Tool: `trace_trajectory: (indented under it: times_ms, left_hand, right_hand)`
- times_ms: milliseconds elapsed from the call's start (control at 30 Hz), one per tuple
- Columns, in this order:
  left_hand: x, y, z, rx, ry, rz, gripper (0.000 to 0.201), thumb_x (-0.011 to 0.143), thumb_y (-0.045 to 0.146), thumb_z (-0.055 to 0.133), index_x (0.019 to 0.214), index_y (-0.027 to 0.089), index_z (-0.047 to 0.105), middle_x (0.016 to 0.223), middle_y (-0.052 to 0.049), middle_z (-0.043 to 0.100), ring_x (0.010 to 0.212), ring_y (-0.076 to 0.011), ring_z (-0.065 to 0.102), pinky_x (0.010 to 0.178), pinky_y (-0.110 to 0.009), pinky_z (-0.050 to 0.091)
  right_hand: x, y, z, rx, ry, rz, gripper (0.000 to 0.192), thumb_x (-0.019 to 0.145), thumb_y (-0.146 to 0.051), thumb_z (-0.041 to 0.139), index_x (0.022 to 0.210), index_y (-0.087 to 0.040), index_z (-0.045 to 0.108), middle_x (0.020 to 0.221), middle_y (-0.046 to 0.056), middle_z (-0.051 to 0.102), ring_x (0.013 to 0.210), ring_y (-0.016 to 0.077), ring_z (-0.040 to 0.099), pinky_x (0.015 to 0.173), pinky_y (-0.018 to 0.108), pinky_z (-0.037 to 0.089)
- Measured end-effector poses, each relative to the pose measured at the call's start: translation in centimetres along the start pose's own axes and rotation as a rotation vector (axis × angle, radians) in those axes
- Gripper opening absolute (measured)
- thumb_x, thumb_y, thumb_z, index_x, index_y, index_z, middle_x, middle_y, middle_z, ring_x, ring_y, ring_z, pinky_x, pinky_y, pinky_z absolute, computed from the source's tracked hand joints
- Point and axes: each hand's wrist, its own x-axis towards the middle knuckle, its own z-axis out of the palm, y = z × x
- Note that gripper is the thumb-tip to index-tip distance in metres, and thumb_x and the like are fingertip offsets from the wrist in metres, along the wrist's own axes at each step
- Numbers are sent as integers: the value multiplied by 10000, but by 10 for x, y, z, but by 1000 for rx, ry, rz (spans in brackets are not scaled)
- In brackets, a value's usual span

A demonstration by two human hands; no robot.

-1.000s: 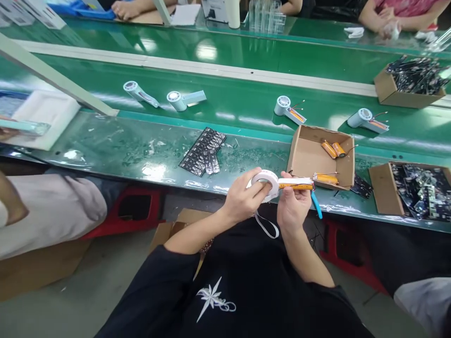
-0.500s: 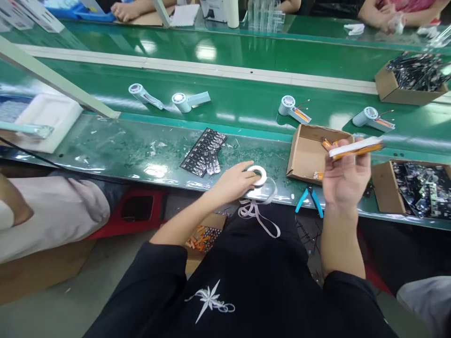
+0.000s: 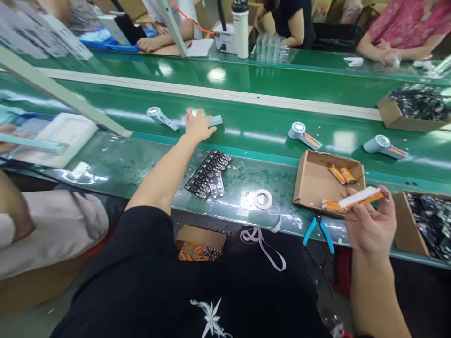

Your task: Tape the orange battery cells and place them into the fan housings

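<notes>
My left hand [image 3: 198, 127] reaches out over the green belt with its fingers spread. Beneath it lies a light-blue handheld fan; the handle [image 3: 215, 121] shows, while the hand hides the round head. Whether the fingers touch the fan I cannot tell. My right hand [image 3: 371, 227] is closed round an orange battery [image 3: 362, 199] with a white strip along its top, held above the front of a cardboard tray [image 3: 312, 180]. More orange batteries [image 3: 341, 174] lie in that tray. A roll of white tape [image 3: 257, 199] rests on the bench, its loose tail hanging over the front edge.
Another fan [image 3: 160, 117] lies to the left on the belt, and two with batteries and wires [image 3: 305, 134] to the right. Black circuit boards [image 3: 207, 173], blue cutters [image 3: 319, 232] and a box of boards [image 3: 431, 225] are on the bench. Co-workers sit across and beside me.
My left hand has let go of the tape roll and moved forward and left to the fan. The right hand still holds the battery, now lower in view. The camera view has tilted up.
</notes>
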Motion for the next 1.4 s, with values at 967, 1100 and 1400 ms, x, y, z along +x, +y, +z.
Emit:
trace_trajectory:
  times_ms: [967, 1100, 1400]
  left_hand:
    - [69, 208, 17, 139, -196, 560, 264, 875, 282, 720, 1093, 217, 853, 1112, -124, 815, 1132, -298, 731, 997, -344, 552]
    - [73, 212, 4, 41, -224, 502, 272, 954, 377, 676, 1145, 270, 837, 1054, -47, 830, 1062, -226, 756, 923, -259, 532]
    - [60, 231, 7, -105, -147, 370, 202, 1064, 303, 629, 1174, 196, 761, 1220, -87, 793, 1161, -229, 733, 1002, -344, 558]
  right_hand:
    - [195, 66, 171, -854, -610, -255, 424, 868, -170, 827, 1281, -215, 740, 1112, 52, 836, 1068, 257, 803, 1035, 424, 634]
    - [196, 72, 178, -1166, -716, -264, 407, 985, -208, 740, 1384, -230, 661, 1242, 67, 821, 1139, 228, 790, 1014, 345, 605]
    - [183, 67, 191, -1583, -934, -312, 367, 984, -190, 751, 1345, -217, 696, 1169, 154, 824, 1096, 347, 779, 923, 364, 565]
